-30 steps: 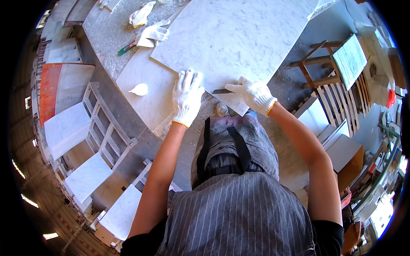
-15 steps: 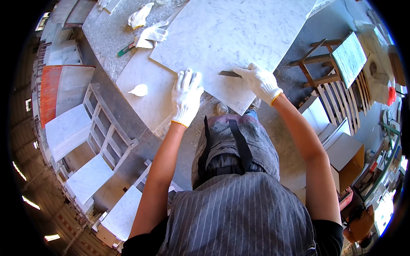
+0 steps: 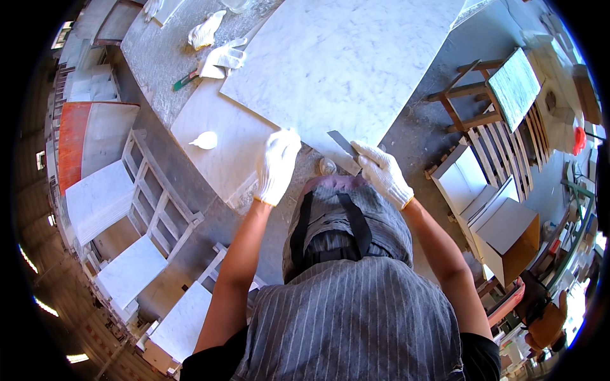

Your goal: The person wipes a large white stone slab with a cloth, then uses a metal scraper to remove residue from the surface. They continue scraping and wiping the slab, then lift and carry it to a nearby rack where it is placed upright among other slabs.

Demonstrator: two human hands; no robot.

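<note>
A large grey-veined white marble slab (image 3: 343, 70) lies in front of me, one corner pointing toward my body. My left hand (image 3: 277, 166), in a white knitted glove, is closed at the slab's near left edge, fingers curled together. In my gloved right hand (image 3: 383, 170) is a flat metal scraper blade (image 3: 344, 143), held tilted over the slab's near corner. Beneath the slab's left side sits another marble slab (image 3: 206, 120), with a small white nozzle-shaped piece (image 3: 204, 140) on it.
On the dusty worktable (image 3: 159, 70) lie a loose white glove (image 3: 206, 30), another glove (image 3: 222, 60) and a green-handled tool (image 3: 185, 80). Stacked slabs (image 3: 101, 197) and a wooden rack (image 3: 166, 190) stand at left. Right of me are a wooden stand (image 3: 470, 95), pallet (image 3: 499, 155) and open carton (image 3: 511, 238).
My left hand has gone from fingers spread on the slab to fingers curled at its edge. My right hand has moved toward me, and the blade has turned toward the near corner.
</note>
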